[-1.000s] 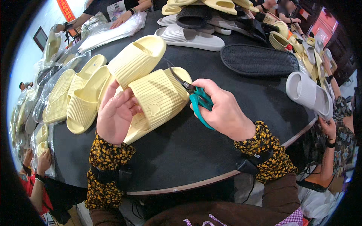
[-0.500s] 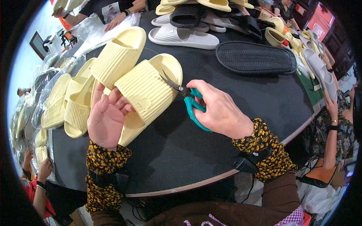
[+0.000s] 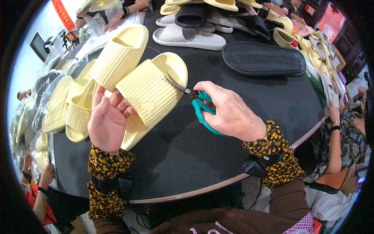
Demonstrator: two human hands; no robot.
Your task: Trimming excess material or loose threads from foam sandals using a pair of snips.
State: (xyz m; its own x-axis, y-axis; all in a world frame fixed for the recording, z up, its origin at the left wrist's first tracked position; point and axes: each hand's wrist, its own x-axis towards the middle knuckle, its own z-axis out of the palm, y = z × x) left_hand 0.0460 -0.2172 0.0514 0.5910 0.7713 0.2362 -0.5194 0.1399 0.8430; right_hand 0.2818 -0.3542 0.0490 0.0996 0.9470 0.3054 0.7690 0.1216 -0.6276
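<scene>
My left hand [image 3: 108,126], palm up, grips a pair of pale yellow slides from below, its fingers tucked under their ribbed straps. The nearer slide [image 3: 146,87] is tilted, with a small raised emblem on its strap. Behind it to the left leans the other slide [image 3: 120,58]. In my right hand [image 3: 235,113] are teal-handled scissors [image 3: 202,113], fingers closed round the grips. Their dark blades are slightly apart, with the tips over the strap's edge beside the slide's opening. Whether they touch the strap, I cannot tell.
More yellow slides [image 3: 80,113] lie left, beside plastic-wrapped ones. A black slide [image 3: 265,59] rests sole up on the dark table [image 3: 187,156]. Grey slides [image 3: 189,37], with black and yellow ones, are piled at the back. Co-workers handle slides around the table.
The held slides have shifted slightly up and left with my left hand. The scissors stay at the strap's edge. At the right, a co-worker's hand and grey slide have moved.
</scene>
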